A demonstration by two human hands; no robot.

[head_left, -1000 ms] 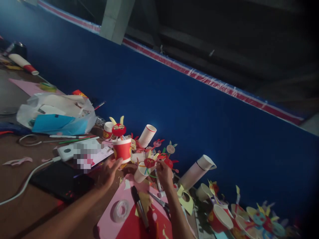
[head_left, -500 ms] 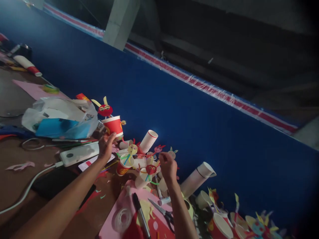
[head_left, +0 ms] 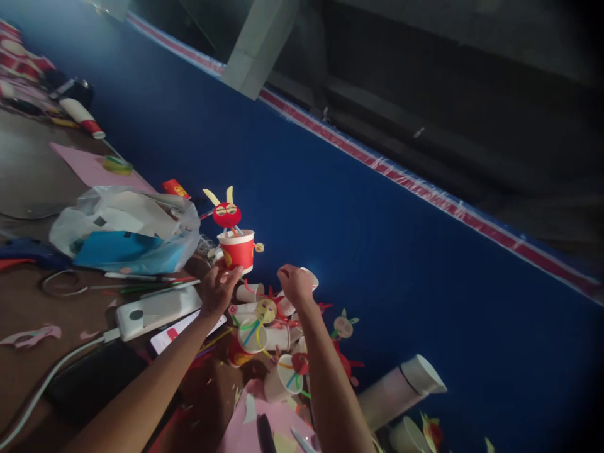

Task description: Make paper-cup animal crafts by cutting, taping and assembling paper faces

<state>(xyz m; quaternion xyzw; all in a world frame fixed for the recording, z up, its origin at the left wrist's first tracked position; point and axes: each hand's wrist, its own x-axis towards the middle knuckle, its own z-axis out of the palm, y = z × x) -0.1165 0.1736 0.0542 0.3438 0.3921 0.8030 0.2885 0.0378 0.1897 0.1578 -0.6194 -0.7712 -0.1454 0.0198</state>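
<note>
My left hand (head_left: 221, 290) is closed around the lower part of a red paper cup (head_left: 238, 253) with a white rim. Above that rim stands a red paper face (head_left: 227, 215) with two pale yellow ears, on thin legs that go into the cup. A small yellow piece sticks out at the cup's right side. My right hand (head_left: 296, 284) is to the right of the cup and apart from it, its fingers curled; what they hold, if anything, is hidden. Behind it a stack of white paper cups (head_left: 310, 277) shows in part.
Below the hands stand a cup with a yellow face (head_left: 267, 311) and a white cup (head_left: 278, 380) with a red face. A white flask (head_left: 396, 390) leans at the right. Left lie a plastic bag (head_left: 189, 220), a white power bank (head_left: 160, 311) and a phone (head_left: 165, 340).
My right hand has moved left and up, from above the small paper figures to the front of the cup stack. My left hand still holds the red cup. The whole view has shifted.
</note>
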